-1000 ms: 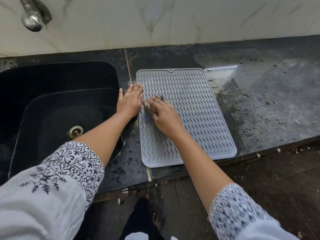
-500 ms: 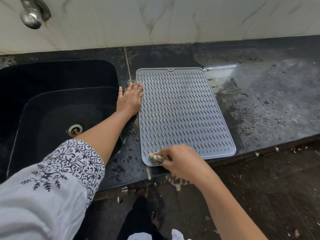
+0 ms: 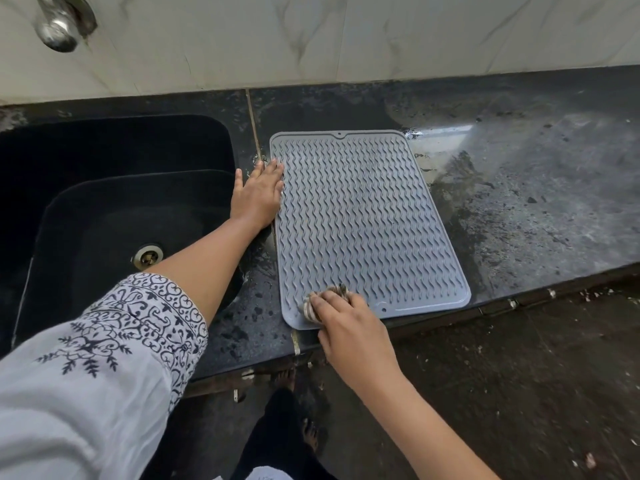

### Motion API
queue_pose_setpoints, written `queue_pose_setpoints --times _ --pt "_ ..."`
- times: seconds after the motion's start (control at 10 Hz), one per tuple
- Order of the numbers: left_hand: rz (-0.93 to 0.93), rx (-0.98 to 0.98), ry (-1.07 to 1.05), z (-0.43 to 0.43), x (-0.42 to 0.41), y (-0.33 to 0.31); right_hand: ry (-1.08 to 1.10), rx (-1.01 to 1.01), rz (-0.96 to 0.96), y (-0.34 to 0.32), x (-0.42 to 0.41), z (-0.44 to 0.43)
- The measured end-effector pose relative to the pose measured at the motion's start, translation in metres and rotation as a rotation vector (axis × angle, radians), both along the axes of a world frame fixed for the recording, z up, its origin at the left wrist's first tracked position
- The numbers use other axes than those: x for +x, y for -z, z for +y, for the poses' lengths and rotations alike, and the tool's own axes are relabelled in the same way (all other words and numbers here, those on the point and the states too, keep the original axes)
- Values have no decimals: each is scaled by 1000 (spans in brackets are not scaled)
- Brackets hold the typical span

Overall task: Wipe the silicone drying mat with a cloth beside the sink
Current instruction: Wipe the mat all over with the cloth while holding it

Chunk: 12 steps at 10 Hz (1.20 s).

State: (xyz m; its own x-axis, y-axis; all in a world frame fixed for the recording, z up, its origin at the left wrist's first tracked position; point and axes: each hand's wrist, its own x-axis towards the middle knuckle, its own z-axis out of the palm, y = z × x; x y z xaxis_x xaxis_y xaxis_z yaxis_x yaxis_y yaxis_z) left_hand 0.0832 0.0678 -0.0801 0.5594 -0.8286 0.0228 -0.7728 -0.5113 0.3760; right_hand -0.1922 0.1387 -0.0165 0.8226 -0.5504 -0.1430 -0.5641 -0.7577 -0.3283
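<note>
A grey silicone drying mat (image 3: 363, 220) with wavy ridges lies flat on the black countertop, just right of the sink. My left hand (image 3: 259, 195) lies flat with straight fingers on the counter at the mat's left edge, fingertips touching its rim. My right hand (image 3: 346, 323) grips a bunched striped cloth (image 3: 313, 306) and presses it on the mat's near left corner. Most of the cloth is hidden under my fingers.
A black sink (image 3: 114, 202) with a metal drain (image 3: 149, 256) fills the left side, and a steel tap (image 3: 59, 26) sticks out of the marble wall above it. The wet, stained countertop (image 3: 519, 202) runs right of the mat. Its front edge (image 3: 519, 292) passes just below the mat, with dark floor beyond.
My right hand swept the cloth down the mat's left side from the middle to past the near edge, then came back up onto the near left corner. My left hand stayed put.
</note>
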Motion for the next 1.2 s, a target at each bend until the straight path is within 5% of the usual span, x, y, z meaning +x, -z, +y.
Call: queue_pose_setpoints --times 0.1,0.3,0.4,0.6,0.8,0.9,1.0,1.1,1.2 --pt "-6 -3 4 0 -2 0 -6 114 92 -18 -10 -3" --pt "-11 2 6 0 -2 -1 173 64 -152 3 45 -23" --pt "-7 6 7 0 -2 -1 81 -169 -171 18 51 -5" --pt "-24 17 3 0 -2 0 -262 -269 -116 20 -4 17" --pt "-22 14 3 -1 -3 -1 292 -216 -88 0 -51 -19" --pt "-12 16 3 1 -2 -1 253 -266 -180 -2 -29 -7" --pt "-19 19 2 1 -3 -2 -17 -315 -148 18 -27 3" --pt "-12 16 0 0 -3 -2 30 -371 -69 36 -63 -21" --pt "-8 19 -2 1 -4 -2 328 -391 -39 31 -101 -53"
